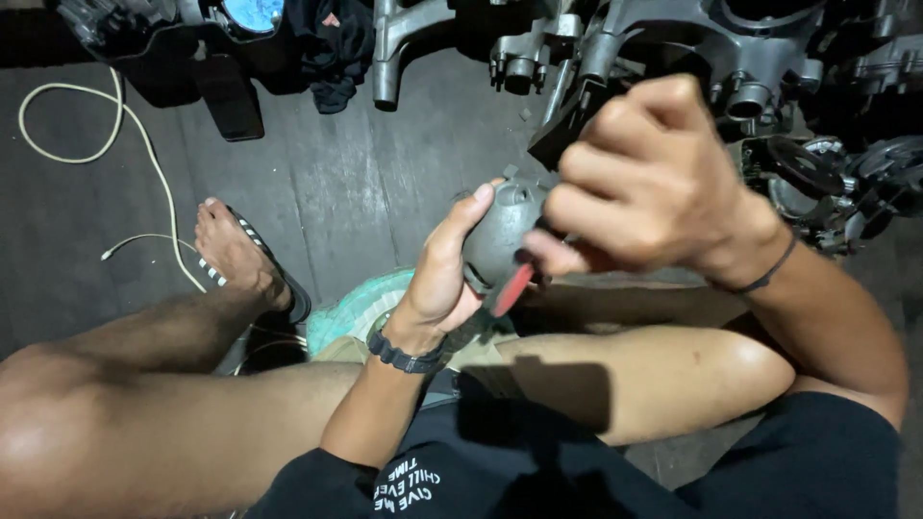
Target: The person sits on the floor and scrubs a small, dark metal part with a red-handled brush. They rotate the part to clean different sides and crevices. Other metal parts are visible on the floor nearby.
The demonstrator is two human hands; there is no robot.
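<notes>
The left hand is wrapped around a rounded grey metal part above the lap, steadying it, while the right hand, fingers clamped, works a red-handled tool against it.

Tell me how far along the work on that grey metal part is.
Done: not readable from this view. In hand: left hand grips the grey metal part; right hand presses a red-tipped tool against it. Left: more metal castings lie on the floor beyond.
</notes>
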